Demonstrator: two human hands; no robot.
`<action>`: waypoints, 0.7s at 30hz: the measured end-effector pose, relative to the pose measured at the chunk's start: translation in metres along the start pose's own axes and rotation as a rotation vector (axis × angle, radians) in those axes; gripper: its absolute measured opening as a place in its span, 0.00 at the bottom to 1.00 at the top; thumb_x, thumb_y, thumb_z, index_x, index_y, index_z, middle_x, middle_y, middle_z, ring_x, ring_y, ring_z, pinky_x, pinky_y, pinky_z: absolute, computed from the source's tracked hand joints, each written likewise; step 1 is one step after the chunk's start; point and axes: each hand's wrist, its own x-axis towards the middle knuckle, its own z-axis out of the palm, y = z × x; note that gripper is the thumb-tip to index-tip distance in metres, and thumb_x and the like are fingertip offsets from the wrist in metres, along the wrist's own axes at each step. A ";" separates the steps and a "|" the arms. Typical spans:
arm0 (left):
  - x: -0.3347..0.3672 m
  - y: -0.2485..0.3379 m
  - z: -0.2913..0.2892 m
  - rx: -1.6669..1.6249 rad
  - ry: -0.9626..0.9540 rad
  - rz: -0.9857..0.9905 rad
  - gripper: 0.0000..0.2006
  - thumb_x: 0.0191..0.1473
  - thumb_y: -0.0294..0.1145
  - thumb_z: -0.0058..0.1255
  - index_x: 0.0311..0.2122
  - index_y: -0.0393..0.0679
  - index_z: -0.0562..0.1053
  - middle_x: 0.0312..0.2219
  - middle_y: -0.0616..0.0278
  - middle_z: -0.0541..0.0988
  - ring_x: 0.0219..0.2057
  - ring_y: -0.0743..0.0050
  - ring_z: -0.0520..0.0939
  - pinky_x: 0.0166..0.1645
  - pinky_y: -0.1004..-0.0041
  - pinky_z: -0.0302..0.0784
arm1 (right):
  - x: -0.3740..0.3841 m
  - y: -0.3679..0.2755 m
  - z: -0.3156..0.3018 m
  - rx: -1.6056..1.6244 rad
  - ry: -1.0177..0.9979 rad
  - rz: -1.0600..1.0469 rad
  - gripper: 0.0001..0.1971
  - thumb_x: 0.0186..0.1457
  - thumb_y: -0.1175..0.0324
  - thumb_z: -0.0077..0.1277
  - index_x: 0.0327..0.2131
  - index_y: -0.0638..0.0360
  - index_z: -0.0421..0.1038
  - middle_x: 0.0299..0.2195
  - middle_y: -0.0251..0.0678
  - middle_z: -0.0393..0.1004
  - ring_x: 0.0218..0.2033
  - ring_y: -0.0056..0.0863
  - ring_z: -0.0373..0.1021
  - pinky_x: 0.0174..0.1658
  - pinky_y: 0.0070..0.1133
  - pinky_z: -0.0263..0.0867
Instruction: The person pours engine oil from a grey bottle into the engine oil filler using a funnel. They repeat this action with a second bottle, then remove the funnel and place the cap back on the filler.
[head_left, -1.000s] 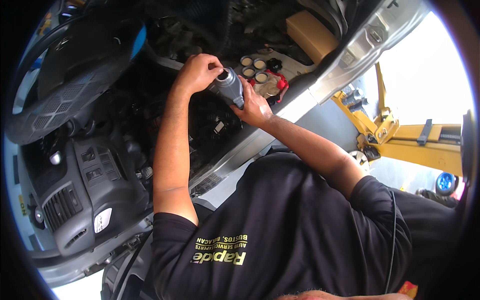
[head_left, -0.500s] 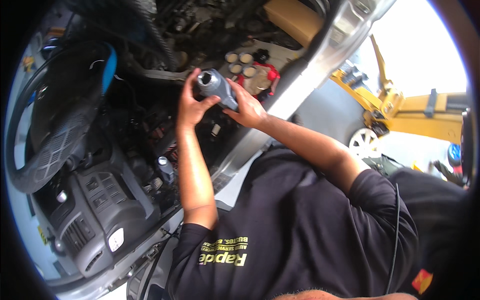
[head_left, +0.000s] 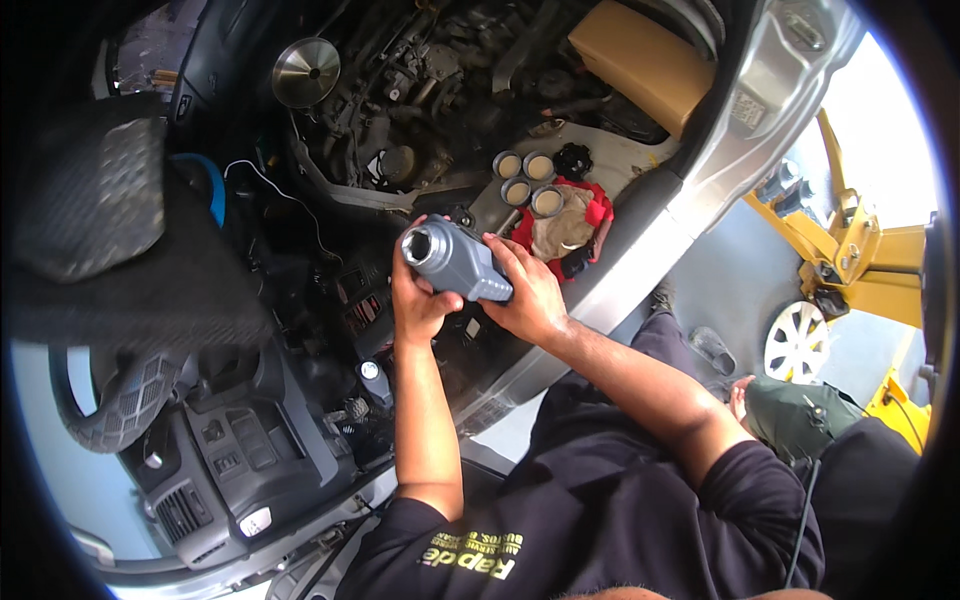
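Note:
A grey plastic bottle [head_left: 465, 262], its uncapped mouth ringed with torn silver foil, is held between my two hands with the mouth facing up and left. My left hand [head_left: 415, 305] closes on the mouth end, its thumb on the near side. At the bottle's other end, my right hand [head_left: 528, 298] grips the ribbed base. Beyond the hands, several round grey caps with tan faces [head_left: 515, 191] are grouped on a pale ledge, next to a crumpled red and tan cloth [head_left: 562, 225] and a black round knobbed cap [head_left: 574, 160].
The exposed engine [head_left: 420, 80] lies ahead, with a metal funnel [head_left: 306, 72] at its left. A tan padded block [head_left: 640, 62] is at the far right. A second grey bottle [head_left: 375, 382] stands left of my forearm. The silver door pillar [head_left: 690, 210] runs along the right.
The view has shifted, bringing the funnel and more of the engine into sight. Both hands still hold the bottle, which now shows more of its side.

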 end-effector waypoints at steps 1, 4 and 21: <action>0.001 0.005 0.000 -0.031 -0.003 0.007 0.71 0.28 0.67 0.80 0.72 0.38 0.53 0.66 0.47 0.68 0.65 0.57 0.72 0.69 0.58 0.70 | 0.006 -0.001 -0.005 0.000 0.002 -0.028 0.49 0.42 0.70 0.71 0.70 0.51 0.60 0.61 0.48 0.71 0.58 0.50 0.72 0.59 0.39 0.71; 0.015 0.016 -0.006 0.015 0.018 0.038 0.78 0.24 0.79 0.73 0.74 0.40 0.48 0.71 0.45 0.59 0.72 0.52 0.62 0.74 0.51 0.59 | 0.035 -0.004 -0.022 0.027 0.067 -0.143 0.48 0.42 0.72 0.69 0.70 0.52 0.61 0.60 0.48 0.73 0.56 0.50 0.74 0.59 0.39 0.72; 0.267 -0.090 -0.207 0.424 0.592 0.040 0.35 0.70 0.53 0.49 0.72 0.42 0.57 0.64 0.43 0.71 0.64 0.50 0.74 0.63 0.52 0.74 | 0.303 0.037 -0.070 0.173 0.138 -0.314 0.32 0.48 0.77 0.62 0.58 0.73 0.65 0.46 0.53 0.80 0.51 0.42 0.79 0.57 0.33 0.74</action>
